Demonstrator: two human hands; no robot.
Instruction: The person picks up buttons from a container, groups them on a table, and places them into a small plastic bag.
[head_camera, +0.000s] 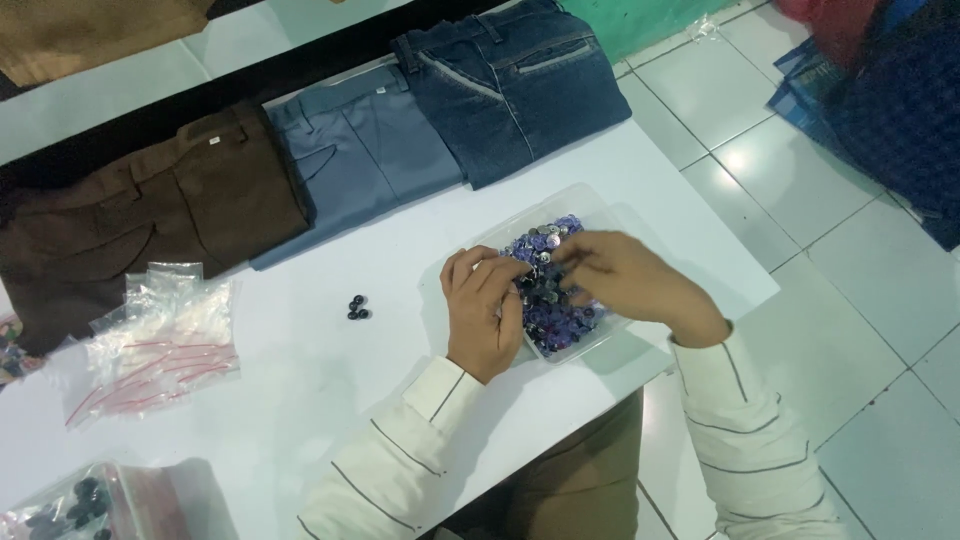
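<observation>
A clear plastic tray full of purple and dark buttons lies on the white table. My left hand rests over the tray's left edge, fingers curled into the buttons. My right hand reaches in from the right, fingertips pinched together over the pile near the left hand; it is blurred, and whether a button is between the fingers cannot be told. Three small black buttons lie loose on the table left of the tray.
Three folded trousers lie along the table's far edge: brown, grey-blue, dark denim. A heap of small clear zip bags sits at left. A bag of dark buttons lies at the near left corner. Tiled floor lies to the right.
</observation>
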